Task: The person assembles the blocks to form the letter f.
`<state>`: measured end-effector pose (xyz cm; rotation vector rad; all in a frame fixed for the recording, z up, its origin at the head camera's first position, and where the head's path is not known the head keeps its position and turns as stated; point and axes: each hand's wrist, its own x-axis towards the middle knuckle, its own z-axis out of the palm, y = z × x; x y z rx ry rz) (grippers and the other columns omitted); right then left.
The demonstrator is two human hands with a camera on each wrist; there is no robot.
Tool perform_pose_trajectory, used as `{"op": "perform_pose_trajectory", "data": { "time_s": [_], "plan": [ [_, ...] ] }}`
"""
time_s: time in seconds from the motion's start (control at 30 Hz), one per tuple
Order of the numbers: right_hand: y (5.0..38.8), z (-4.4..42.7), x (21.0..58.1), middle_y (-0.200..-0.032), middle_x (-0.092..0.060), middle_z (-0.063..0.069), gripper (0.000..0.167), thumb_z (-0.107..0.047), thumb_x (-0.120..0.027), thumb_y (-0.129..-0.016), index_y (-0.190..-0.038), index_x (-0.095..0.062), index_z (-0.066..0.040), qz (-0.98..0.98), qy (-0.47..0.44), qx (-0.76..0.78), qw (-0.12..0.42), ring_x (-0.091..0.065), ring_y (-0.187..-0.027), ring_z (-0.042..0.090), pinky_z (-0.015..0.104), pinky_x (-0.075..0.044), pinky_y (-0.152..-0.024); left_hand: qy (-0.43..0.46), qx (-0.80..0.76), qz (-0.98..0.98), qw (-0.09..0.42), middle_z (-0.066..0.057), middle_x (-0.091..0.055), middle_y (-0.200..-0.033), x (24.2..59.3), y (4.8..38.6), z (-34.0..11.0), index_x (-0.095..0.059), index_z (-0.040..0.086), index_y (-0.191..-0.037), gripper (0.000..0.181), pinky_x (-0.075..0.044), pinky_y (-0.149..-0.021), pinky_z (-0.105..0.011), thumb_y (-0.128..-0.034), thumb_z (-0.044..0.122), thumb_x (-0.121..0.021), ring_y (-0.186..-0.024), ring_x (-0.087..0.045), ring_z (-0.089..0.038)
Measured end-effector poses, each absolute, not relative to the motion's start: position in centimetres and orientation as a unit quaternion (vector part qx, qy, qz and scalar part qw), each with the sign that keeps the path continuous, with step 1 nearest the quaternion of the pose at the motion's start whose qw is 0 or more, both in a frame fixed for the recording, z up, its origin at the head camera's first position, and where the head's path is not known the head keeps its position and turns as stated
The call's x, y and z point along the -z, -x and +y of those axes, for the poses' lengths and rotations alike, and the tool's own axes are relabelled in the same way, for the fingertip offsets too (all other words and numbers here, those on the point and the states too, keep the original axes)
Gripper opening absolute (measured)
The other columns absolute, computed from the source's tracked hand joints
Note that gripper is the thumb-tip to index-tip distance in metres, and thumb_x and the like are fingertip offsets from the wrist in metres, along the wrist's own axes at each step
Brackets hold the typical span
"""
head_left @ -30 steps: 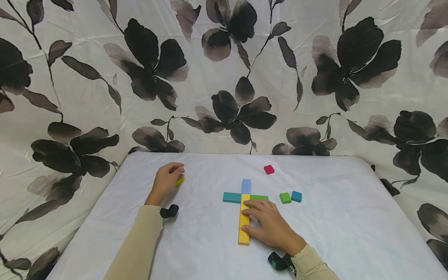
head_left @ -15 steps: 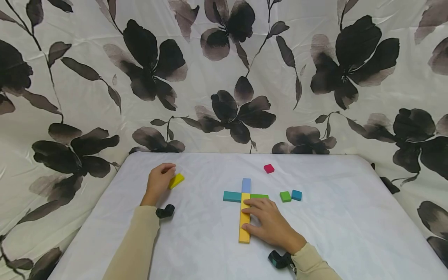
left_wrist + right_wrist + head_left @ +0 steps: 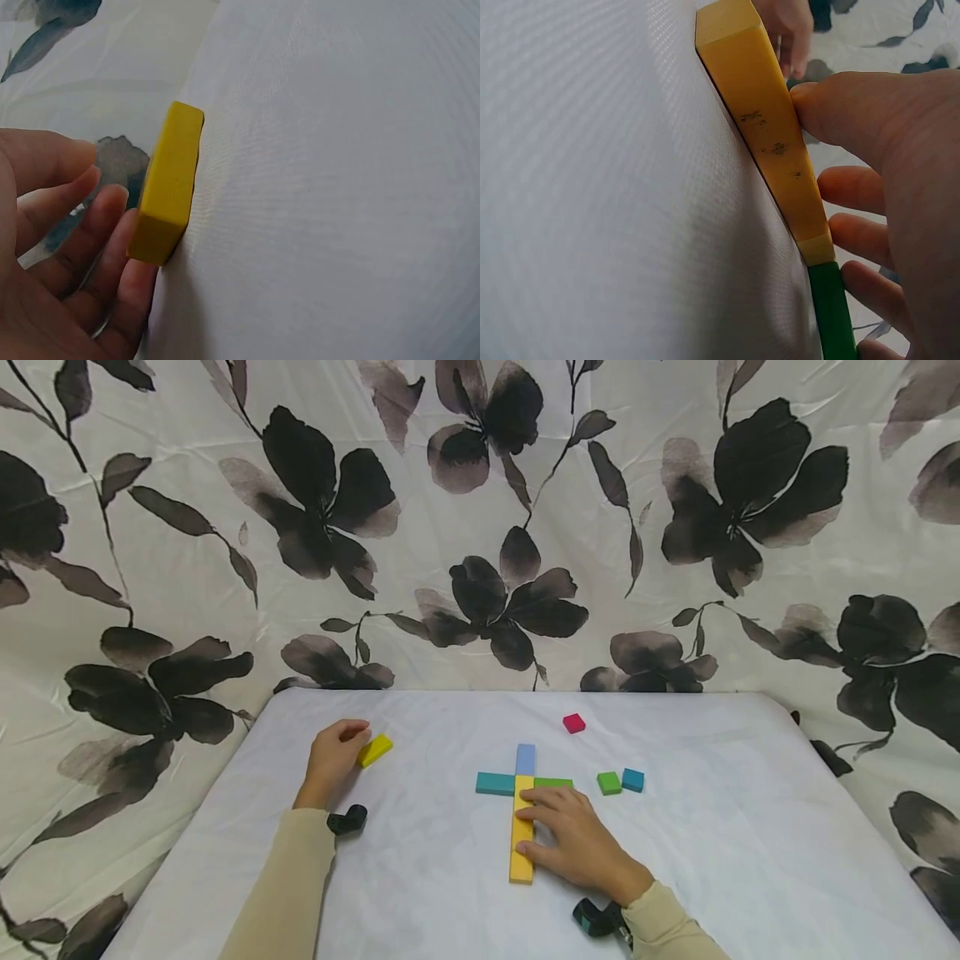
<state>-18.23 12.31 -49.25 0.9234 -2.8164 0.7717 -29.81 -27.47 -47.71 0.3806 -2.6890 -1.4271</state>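
Observation:
My left hand [image 3: 331,762] is beside a small yellow block [image 3: 375,750] at the left of the table. In the left wrist view, the thumb and index finger are clear of that yellow block [image 3: 166,184], and the lower fingers lie close behind it; contact is unclear. My right hand [image 3: 581,839] rests its thumb and fingertips on a long orange-yellow block [image 3: 521,870]. A light blue block [image 3: 526,758] sits at its far end, with a teal block [image 3: 495,783] on the left side and a green block [image 3: 553,782] on the right, partly behind the fingers.
To the right of the cross-shaped layout are a green cube [image 3: 609,783] and a blue cube [image 3: 633,779], nearly touching. Farther back is a red cube [image 3: 573,723]. A white cloth [image 3: 720,843] covers the table, and a flower-printed sheet [image 3: 420,527] hangs behind it.
The left hand has drawn back leftward from the small yellow block, which was mostly hidden by the fingers and now lies uncovered. My right hand has stayed on the long block.

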Motion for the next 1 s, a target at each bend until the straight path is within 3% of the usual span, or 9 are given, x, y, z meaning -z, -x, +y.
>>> {"op": "perform_pose_trajectory", "data": {
  "time_s": [0.57, 1.0],
  "plan": [
    [18.3, 12.4, 49.3, -0.143, -0.054, -0.006, 0.041, -0.049, -0.069, -0.092, -0.124, -0.071, -0.023, -0.916, -0.306, -0.256, 0.044, -0.042, -0.134, 0.017, 0.052, -0.027, -0.114, -0.107, 0.456, -0.883, 0.018, -0.013, -0.059, -0.127, 48.8, 29.8, -27.3, -0.06, 0.008, -0.134, 0.045, -0.045, -0.1, -0.044, -0.0977, 0.034, -0.065, -0.115, -0.053, -0.03],
    [18.2, 12.3, 49.1, -0.142, -0.055, -0.004, 0.04, -0.046, -0.071, -0.092, -0.123, -0.072, -0.021, -0.914, -0.306, -0.264, 0.047, -0.043, -0.133, 0.018, 0.053, -0.028, -0.112, -0.059, 0.408, -0.911, 0.012, -0.017, -0.059, -0.128, 48.9, 30.2, -27.2, -0.063, 0.004, -0.132, 0.047, -0.04, -0.103, -0.049, -0.0936, 0.031, -0.07, -0.116, -0.052, -0.032]
  ]
}}
